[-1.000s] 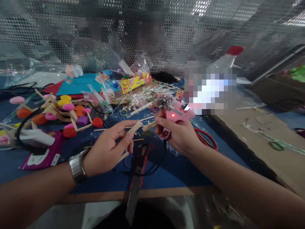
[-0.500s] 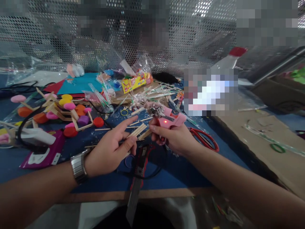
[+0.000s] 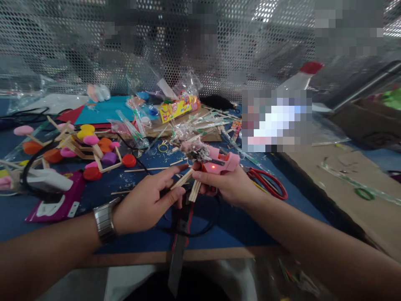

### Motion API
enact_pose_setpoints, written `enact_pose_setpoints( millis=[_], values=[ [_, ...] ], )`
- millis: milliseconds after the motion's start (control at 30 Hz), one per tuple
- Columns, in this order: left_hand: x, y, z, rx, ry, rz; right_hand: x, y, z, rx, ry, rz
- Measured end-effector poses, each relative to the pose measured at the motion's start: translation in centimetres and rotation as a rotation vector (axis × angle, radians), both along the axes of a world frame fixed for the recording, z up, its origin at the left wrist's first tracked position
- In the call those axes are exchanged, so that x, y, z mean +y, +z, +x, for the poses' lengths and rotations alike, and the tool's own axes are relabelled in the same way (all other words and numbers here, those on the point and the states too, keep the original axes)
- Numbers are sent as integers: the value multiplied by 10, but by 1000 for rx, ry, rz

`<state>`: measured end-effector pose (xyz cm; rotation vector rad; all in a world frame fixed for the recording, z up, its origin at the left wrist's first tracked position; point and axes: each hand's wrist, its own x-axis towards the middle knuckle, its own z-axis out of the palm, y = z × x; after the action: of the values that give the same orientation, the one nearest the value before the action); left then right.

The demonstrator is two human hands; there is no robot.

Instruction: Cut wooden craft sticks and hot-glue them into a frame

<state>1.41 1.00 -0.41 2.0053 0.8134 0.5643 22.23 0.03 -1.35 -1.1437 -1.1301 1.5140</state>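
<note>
My right hand (image 3: 224,182) is closed around a pink hot glue gun (image 3: 224,161) with a lit red light, its messy, glue-coated front pointing left. The same hand also pinches a few thin wooden sticks (image 3: 195,190) that point down. My left hand (image 3: 150,198), with a metal watch (image 3: 105,219) on the wrist, pinches other wooden sticks (image 3: 182,179) between thumb and fingers. Their far ends reach to my right fingertips. Below both hands lies a red and black knife (image 3: 179,251), its long blade jutting past the table edge.
At left stands a stick structure (image 3: 78,144) with coloured clay lumps, near a purple packet (image 3: 59,200). Red-handled scissors (image 3: 271,182) lie right of my hand. Behind are a yellow box (image 3: 175,109), plastic bags and loose sticks. Cardboard (image 3: 347,184) covers the right side.
My right hand and the glue gun have shifted slightly left and down, nearer my left hand. The sticks in my right fingers now point down and show more clearly.
</note>
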Motion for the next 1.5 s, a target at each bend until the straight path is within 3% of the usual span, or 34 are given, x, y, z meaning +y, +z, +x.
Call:
enact_pose_setpoints(
  millis=[133, 433, 567, 767, 933, 1067, 1500],
  values=[
    [1, 1, -2, 7, -25, -21, 0, 1, 1, 15, -17, -5],
    [1, 2, -4, 54, -9, 146, 8, 4, 3, 185, -260, 12],
    [2, 3, -4, 35, 92, 175, 9, 3, 4, 209, -263, 13],
    [5, -5, -3, -61, 250, 168, 6, 2, 4, 243, -189, 16],
    [4, -5, -3, -69, 156, 75, 1, 1, 2, 230, -99, 23],
    [3, 1, -2, -55, 101, 116, -2, 0, 1, 174, -49, 11],
    [1, 6, 2, -42, 127, 92, -4, -6, -2, 113, 61, 50]
  ],
)
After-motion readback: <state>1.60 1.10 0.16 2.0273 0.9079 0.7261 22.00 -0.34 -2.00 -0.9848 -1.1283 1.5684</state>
